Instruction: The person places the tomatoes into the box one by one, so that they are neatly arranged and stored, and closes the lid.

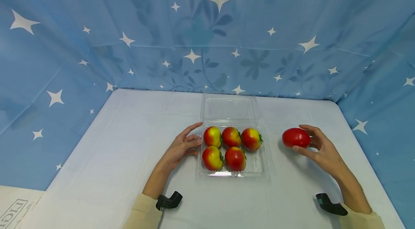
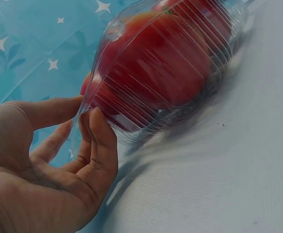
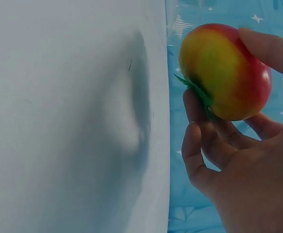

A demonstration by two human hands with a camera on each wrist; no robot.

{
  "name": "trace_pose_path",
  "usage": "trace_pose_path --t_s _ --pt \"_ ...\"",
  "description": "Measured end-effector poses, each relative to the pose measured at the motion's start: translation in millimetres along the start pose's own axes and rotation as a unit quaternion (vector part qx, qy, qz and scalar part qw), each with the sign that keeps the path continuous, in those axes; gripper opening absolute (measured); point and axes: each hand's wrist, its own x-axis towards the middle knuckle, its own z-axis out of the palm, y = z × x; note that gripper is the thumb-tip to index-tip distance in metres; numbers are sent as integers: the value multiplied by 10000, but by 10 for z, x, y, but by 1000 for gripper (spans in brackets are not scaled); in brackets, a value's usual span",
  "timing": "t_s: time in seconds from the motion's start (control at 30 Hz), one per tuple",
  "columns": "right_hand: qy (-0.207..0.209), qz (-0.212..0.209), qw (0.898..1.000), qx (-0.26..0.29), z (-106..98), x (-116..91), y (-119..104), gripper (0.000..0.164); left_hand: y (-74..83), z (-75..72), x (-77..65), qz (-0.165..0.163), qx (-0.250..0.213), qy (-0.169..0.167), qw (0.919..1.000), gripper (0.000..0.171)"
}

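Note:
A transparent plastic container (image 1: 256,175) sits mid-table with its lid (image 1: 230,108) folded back. Inside are several red-and-yellow tomatoes (image 1: 235,158) with green leaf tops, three in the back row and two in front. My left hand (image 1: 181,148) is at the container's left side; the left wrist view shows its thumb and fingers pinching the rim (image 2: 90,90). To the right of the container, my right hand (image 1: 319,148) holds another tomato (image 1: 296,138) between thumb and fingers. Its yellow side and green leaf top (image 3: 199,92) show in the right wrist view.
A white cloth (image 1: 129,128) covers the table. Blue curtains (image 1: 155,23) with white stars hang behind it and at both sides. Printed cardboard (image 1: 19,207) lies at the front left corner. Black wrist devices (image 1: 169,200) are worn on both arms.

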Motion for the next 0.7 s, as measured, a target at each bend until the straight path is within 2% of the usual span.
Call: trace_pose_path --t_s 0.13,0.37,0.7 --pt "39 43 10000 -10 -8 -14 -37 81 -1 3 1 -3 2 -8 10000 66" --pt "6 -115 9999 31 12 -28 -121 76 -1 6 2 30 7 -16 10000 66" --pt "-140 -228 9988 413 91 -35 -216 75 30 17 -13 50 -10 -18 10000 66"
